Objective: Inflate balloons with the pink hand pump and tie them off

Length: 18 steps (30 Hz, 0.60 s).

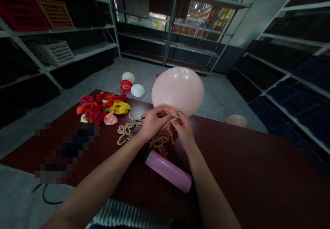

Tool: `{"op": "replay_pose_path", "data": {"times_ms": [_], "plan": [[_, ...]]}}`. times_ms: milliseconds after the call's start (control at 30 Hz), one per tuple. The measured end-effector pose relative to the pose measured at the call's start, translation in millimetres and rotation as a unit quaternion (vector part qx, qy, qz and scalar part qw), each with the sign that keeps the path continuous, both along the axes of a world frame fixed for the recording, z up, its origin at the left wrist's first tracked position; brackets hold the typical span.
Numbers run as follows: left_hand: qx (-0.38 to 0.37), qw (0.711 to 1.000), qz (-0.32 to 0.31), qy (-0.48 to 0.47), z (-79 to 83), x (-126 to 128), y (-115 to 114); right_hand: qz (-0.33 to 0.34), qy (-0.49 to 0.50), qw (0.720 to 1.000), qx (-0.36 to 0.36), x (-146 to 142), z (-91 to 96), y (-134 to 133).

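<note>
A large, inflated pale pink balloon (177, 90) stands just beyond my hands at the table's far edge. Its near end meets my fingers. My left hand (156, 121) is closed, with thumb and fingers pinched together at the near end of the balloon. Opposite it, my right hand (183, 127) pinches a tan strand that runs between the fingertips of both hands. The balloon's neck is hidden by my fingers. Below and left of my hands lies a tangled pile of tan cords (160, 141). A pink cylinder (168, 171) with a dark end rests between my forearms.
Deflated red, orange and yellow balloons (103, 107) are heaped on the dark red table (247, 160). Smaller inflated balloons, including a white balloon (137, 90) and a pink one (236, 120), sit beyond its edge. Shelves with crates (55, 13) surround the floor.
</note>
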State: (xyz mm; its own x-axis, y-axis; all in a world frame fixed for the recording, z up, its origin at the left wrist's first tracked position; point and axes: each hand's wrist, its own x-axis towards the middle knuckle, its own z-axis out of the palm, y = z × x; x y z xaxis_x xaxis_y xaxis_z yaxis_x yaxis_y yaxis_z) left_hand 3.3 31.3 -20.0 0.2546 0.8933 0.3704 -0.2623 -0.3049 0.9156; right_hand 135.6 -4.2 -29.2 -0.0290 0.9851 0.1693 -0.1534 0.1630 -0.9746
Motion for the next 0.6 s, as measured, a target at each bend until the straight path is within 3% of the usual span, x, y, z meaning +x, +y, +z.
{"op": "replay_pose_path", "data": {"times_ms": [167, 367, 500, 600], "plan": [[-0.026, 0.999, 0.017, -0.012, 6.2, 0.5, -4.2, -0.003, 0.005, 1.000, -0.003, -4.0, -6.5, -0.8], [-0.075, 0.997, -0.020, -0.011, 7.1, 0.2, -1.3, -0.013, -0.012, 1.000, -0.011, -5.7, -7.1, 0.5], [-0.012, 1.000, 0.002, 0.017, 4.9, -0.7, 1.3, -0.055, -0.017, 0.998, -0.017, -6.2, -2.4, -0.5], [0.031, 0.998, -0.036, 0.043, 6.1, -4.2, 0.4, -0.081, -0.013, 0.996, -0.019, -5.5, 0.6, -1.1]]}}
